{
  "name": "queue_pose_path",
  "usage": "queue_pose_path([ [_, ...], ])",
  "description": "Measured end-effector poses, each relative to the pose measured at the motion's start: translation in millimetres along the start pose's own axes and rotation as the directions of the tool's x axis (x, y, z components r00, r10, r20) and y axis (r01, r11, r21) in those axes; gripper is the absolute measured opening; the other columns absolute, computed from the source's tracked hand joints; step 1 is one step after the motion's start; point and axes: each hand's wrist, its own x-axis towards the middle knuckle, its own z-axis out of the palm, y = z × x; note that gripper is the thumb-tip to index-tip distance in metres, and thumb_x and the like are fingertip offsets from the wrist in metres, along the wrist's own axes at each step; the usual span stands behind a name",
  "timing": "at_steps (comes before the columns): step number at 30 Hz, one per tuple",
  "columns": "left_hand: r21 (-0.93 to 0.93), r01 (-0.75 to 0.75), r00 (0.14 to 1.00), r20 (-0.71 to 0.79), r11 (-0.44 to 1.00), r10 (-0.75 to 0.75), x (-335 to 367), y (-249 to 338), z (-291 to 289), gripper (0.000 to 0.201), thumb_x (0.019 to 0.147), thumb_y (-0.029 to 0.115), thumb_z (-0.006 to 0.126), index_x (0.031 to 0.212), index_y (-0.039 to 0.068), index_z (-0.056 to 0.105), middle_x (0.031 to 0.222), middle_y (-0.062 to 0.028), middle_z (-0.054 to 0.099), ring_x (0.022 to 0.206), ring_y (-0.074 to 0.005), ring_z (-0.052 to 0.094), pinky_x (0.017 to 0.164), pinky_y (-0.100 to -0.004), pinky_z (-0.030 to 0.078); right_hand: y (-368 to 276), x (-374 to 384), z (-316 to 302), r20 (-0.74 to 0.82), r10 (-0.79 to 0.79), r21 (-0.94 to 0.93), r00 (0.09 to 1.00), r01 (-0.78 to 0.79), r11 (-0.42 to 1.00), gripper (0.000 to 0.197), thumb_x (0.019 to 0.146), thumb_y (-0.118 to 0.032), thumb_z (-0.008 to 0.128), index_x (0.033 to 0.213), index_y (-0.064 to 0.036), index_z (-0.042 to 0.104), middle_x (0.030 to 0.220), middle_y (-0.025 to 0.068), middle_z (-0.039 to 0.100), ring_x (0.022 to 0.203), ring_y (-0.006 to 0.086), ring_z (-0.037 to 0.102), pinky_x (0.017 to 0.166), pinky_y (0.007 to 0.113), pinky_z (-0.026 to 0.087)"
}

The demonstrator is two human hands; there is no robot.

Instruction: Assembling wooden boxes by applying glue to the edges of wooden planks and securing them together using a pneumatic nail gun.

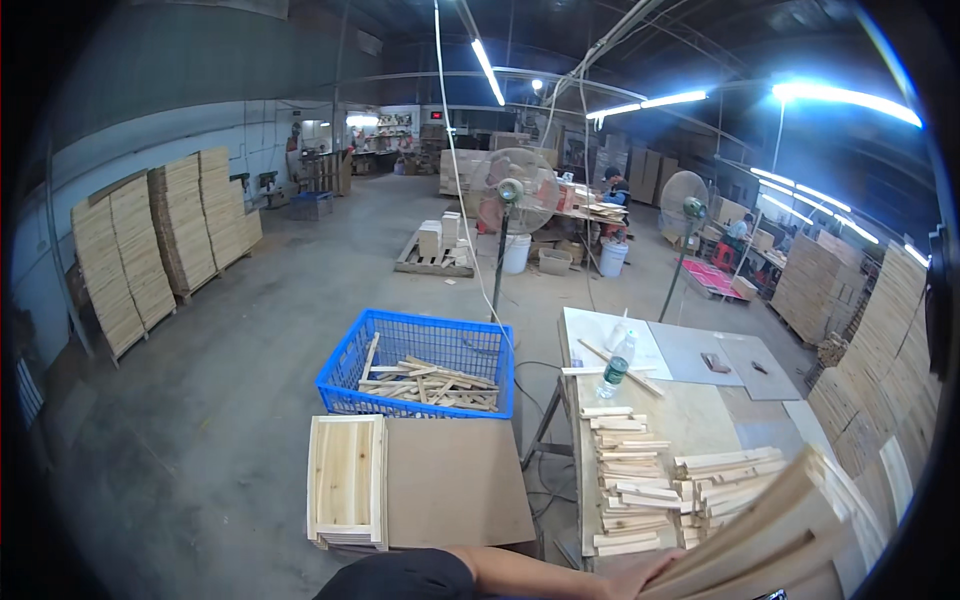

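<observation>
My left hand (643, 577) reaches across from a dark sleeve at the lower edge. It is closed on the near end of a bundle of light wooden boards (770, 540), which fills the lower right corner, tilted and partly blurred. Some of its fingers are hidden by the wood. My right hand does not show. Beside the boards, short wooden strips (630, 490) lie in rows on the worktable (700, 415). Left of my arm is a stack of slatted wooden panels (347, 478), next to a flat brown board (455, 470).
A blue plastic crate (415, 325) of loose wood strips stands beyond the panels. On the table is a water bottle (617, 365). Pedestal fans (510, 192) stand ahead, with cables on the floor. Tall wood stacks (125, 265) line the left wall; people sit working farther back.
</observation>
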Motion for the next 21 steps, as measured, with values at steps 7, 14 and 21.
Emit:
queue_pose_path([
  [7,0.370,0.591,0.650,0.307,0.717,-0.695,74.2,95.4,74.4,0.082,0.090,0.045,0.083,0.147,0.000,0.045,0.131,-0.0169,0.066,0.119,-0.0243,0.061,0.100,-0.0382,0.050,33.0,-33.1,-41.0,-0.118,-0.160,0.177,0.980,0.179,0.968,0.069,0.102,-0.053,0.061,0.152,-0.0058,0.051,0.141,0.0188,0.063,0.125,0.0320,0.062,0.106,0.042,0.052],
  [14,-0.114,0.164,0.891,0.443,0.980,-0.098,-14.3,-66.0,106.1,0.095,0.094,0.061,0.071,0.161,0.006,0.030,0.157,-0.0168,0.044,0.142,-0.0378,0.042,0.118,-0.0423,0.036,49.9,-53.7,-90.6,-0.255,-0.303,0.269,0.918,0.368,0.890,0.073,0.101,-0.055,0.064,0.151,-0.0035,0.051,0.143,0.0168,0.061,0.127,0.0316,0.061,0.107,0.044,0.052],
  [21,-0.235,0.324,0.896,0.386,0.916,-0.217,2.3,-30.5,77.2,0.137,0.081,0.050,0.087,0.168,-0.004,-0.004,0.175,-0.0234,0.011,0.162,-0.0321,0.008,0.131,-0.0449,0.009,124.0,-290.6,-149.8,-0.882,-0.214,0.065,0.421,0.557,0.828,0.078,0.099,-0.057,0.066,0.150,-0.0011,0.051,0.145,0.0148,0.059,0.129,0.0312,0.059,0.108,0.045,0.051],
])
